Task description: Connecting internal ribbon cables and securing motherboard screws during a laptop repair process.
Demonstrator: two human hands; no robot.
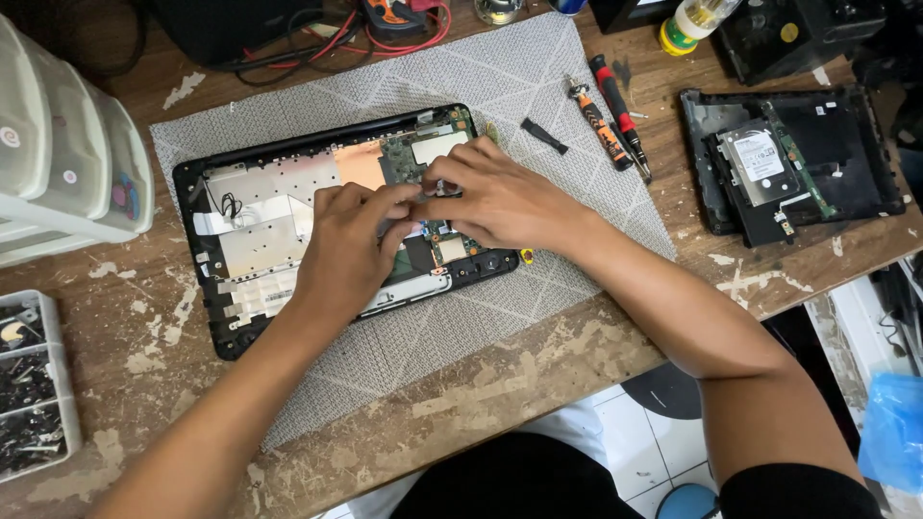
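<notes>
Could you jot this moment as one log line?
left hand and right hand: pinching part | over: opened laptop | beside: screwdrivers

Laptop (288, 207): centre of board hidden under left hand (348, 245) and right hand (495, 197); what the fingertips pinch too small to tell; grip state unclear.
Drawers (58, 163): cut by left edge.
Screw tray (29, 384): cut by left edge; contents too small to tell.
Bottle (694, 21): top cut by upper edge.
Blue bag (894, 432): cut by right edge, blurred.
</notes>
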